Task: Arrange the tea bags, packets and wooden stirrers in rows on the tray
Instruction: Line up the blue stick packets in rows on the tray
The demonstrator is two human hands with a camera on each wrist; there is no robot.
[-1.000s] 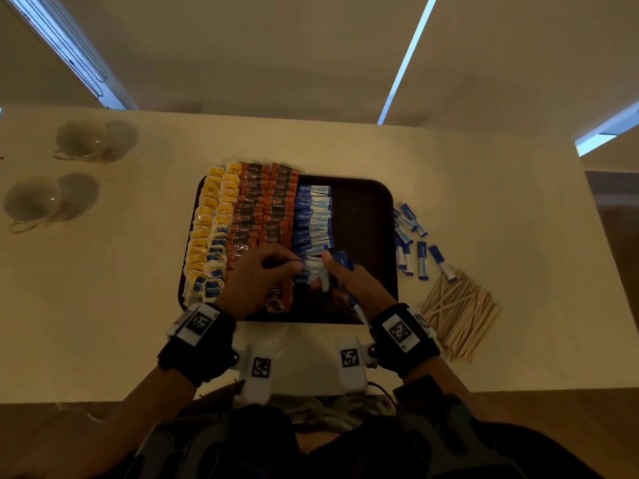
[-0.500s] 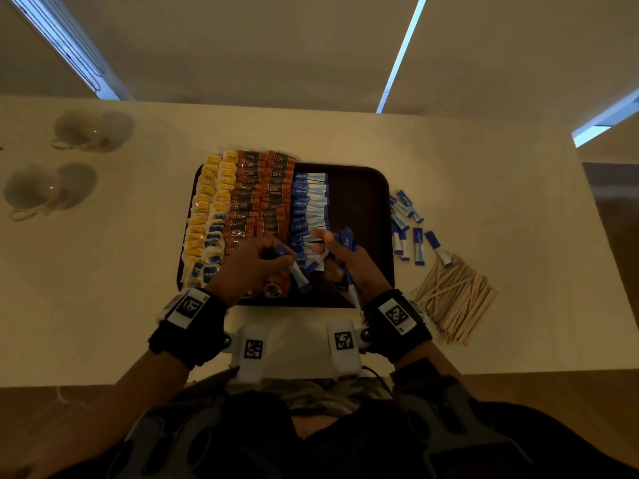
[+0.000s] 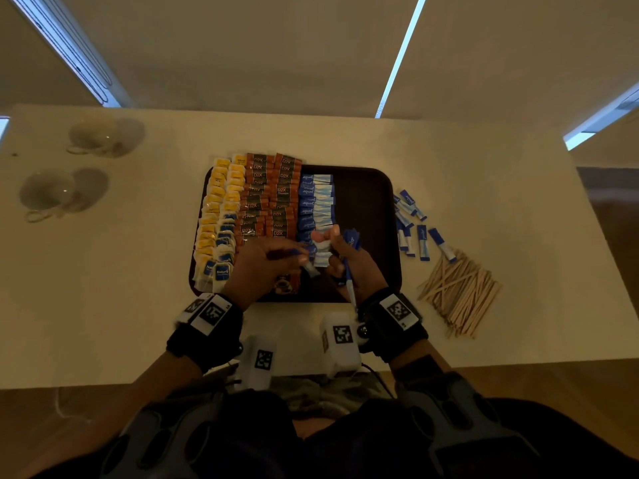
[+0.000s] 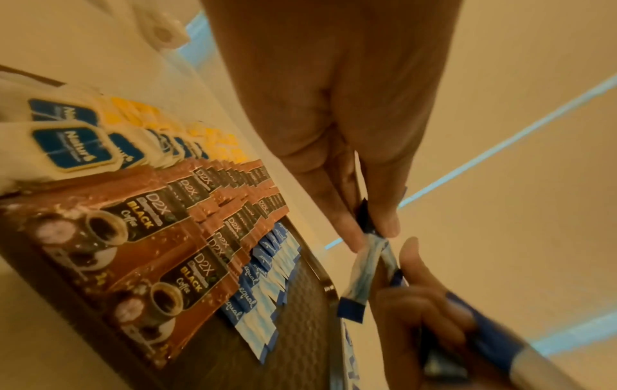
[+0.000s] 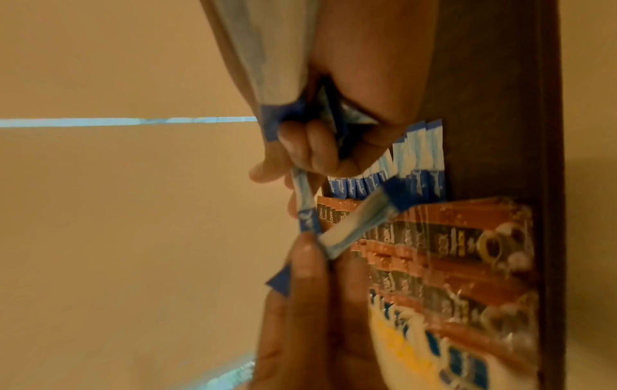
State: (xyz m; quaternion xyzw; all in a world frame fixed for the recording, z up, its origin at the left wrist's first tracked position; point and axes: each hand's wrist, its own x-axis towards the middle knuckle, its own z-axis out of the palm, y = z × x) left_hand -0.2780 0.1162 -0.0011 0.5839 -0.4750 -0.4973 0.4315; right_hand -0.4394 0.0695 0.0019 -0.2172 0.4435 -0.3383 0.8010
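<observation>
A dark brown tray holds rows of yellow and blue tea bags, brown coffee packets and blue sweetener sticks. My left hand hovers over the tray's near part and pinches one blue stick by its end between thumb and fingers. Close beside it, my right hand grips a small bundle of blue sticks, thumb raised. The near end of the blue row is hidden under both hands. In the right wrist view the pinched stick slants across the coffee packets.
Loose blue sticks lie on the white table right of the tray, with a heap of wooden stirrers nearer to me. Two cups stand at the far left. The tray's right strip is bare.
My left hand has drawn a blue stick out from the right hand's bundle and holds it just left of it. Both hands stay over the tray's near edge.
</observation>
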